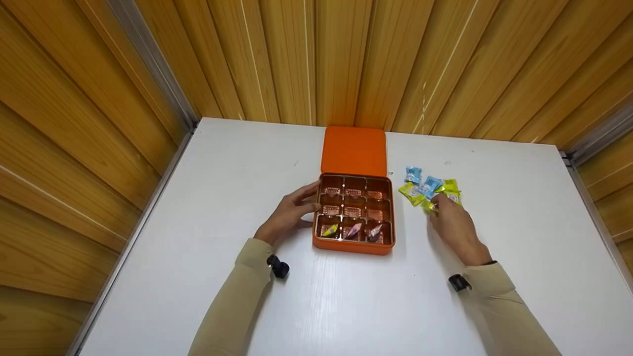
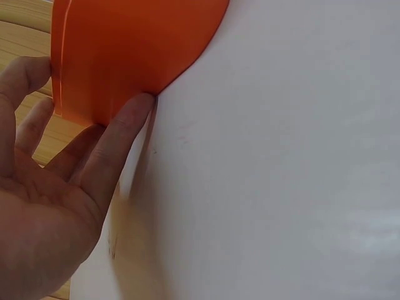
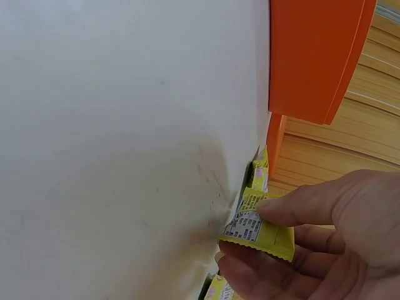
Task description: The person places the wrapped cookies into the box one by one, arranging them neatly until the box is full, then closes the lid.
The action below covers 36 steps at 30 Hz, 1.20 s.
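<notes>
Resting on the white worktop [image 1: 207,198], an open orange box [image 1: 353,246] is touched at its left wall by the left hand [image 1: 292,210], fingers spread. By the right hand [image 1: 454,222], right of the box, a yellow packet [image 3: 270,236] is pinched near blue packets [image 1: 430,185].
</notes>
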Available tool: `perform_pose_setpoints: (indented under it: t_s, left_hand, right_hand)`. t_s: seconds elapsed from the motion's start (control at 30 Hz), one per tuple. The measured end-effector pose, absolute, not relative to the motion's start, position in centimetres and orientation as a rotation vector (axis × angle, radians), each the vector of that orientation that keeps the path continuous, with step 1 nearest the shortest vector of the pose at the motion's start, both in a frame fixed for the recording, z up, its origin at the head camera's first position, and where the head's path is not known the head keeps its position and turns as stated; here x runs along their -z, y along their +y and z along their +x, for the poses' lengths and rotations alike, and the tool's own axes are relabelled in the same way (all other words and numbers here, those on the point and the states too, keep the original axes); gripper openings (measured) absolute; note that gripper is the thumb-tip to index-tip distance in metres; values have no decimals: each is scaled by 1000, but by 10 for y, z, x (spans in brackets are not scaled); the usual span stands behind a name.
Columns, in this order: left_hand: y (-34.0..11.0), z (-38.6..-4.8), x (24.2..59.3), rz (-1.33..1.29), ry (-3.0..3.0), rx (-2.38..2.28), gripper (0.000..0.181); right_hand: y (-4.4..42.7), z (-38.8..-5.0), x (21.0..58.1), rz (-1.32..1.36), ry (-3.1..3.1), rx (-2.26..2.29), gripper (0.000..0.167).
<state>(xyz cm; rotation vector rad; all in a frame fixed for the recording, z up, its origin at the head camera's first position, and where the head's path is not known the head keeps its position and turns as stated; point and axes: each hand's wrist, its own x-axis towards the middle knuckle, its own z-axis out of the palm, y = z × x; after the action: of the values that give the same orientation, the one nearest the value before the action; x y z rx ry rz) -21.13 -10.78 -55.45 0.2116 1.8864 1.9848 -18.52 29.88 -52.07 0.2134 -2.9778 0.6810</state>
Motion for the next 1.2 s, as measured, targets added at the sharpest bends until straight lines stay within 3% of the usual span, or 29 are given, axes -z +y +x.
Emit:
perform_pose_setpoints:
  t_s: [1.2]
  left_hand:
    - [-108,-211,555,211,1875,-1999,67]
  right_hand:
    - [279,-194,495,450,-2846,-849,22]
